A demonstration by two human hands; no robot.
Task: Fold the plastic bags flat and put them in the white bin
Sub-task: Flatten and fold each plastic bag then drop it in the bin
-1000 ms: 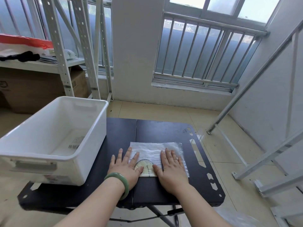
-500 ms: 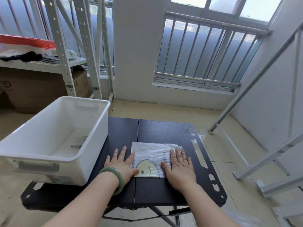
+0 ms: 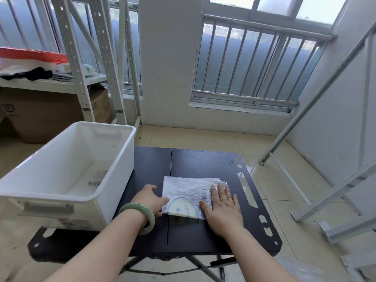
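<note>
A folded clear plastic bag [image 3: 186,190] with a pale yellow half-round print lies flat on the black folding table [image 3: 203,163]. My right hand [image 3: 222,208] presses flat on the bag's right part, fingers straight. My left hand [image 3: 150,198], with a green bangle on the wrist, sits at the bag's left edge with curled fingers and the thumb on that edge, pinching it. The white bin [image 3: 122,159] stands on the table's left side, close to my left hand; something flat and clear with dark print lies on its bottom.
Metal shelving [image 3: 81,78] with cardboard boxes stands behind the bin. Loose metal rack parts [image 3: 335,190] lean and lie on the floor to the right. A crumpled clear plastic bag [image 3: 301,269] lies on the floor at the bottom right. A barred window is ahead.
My left hand slid off the bag to its left edge and curled its fingers there. My right hand moved rightward across the bag, still flat.
</note>
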